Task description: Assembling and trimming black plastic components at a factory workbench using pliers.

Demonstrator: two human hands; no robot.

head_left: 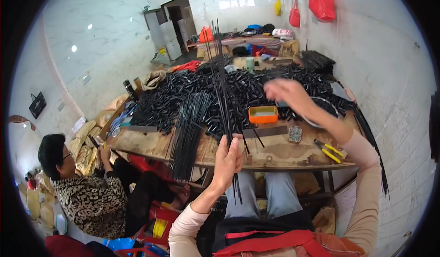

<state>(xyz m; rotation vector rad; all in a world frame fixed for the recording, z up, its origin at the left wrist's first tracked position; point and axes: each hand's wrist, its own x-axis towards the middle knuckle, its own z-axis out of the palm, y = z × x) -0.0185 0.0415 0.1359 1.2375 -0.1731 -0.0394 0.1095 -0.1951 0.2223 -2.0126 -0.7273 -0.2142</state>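
Observation:
My left hand [228, 158] is closed around a loose bundle of long thin black rods [222, 87], which stands nearly upright over the table's front edge. Over the right part of a heap of small black tube-like parts [169, 92] hovers my right hand [286, 92]; its fingers are smeared by motion, so I cannot tell what they hold. Left of my left hand, a stack of similar black rods [188, 133] lies across the table edge with its ends overhanging. An orange tray [263, 115] sits just below my right hand.
On the wooden table [270, 158] lie yellow-handled pliers [328, 151] and a small box of metal pieces [294, 134]. More rods [373, 151] hang off the right edge. A co-worker [89, 188] sits at the left, hands raised near the table corner. Sacks [85, 138] stand beyond them.

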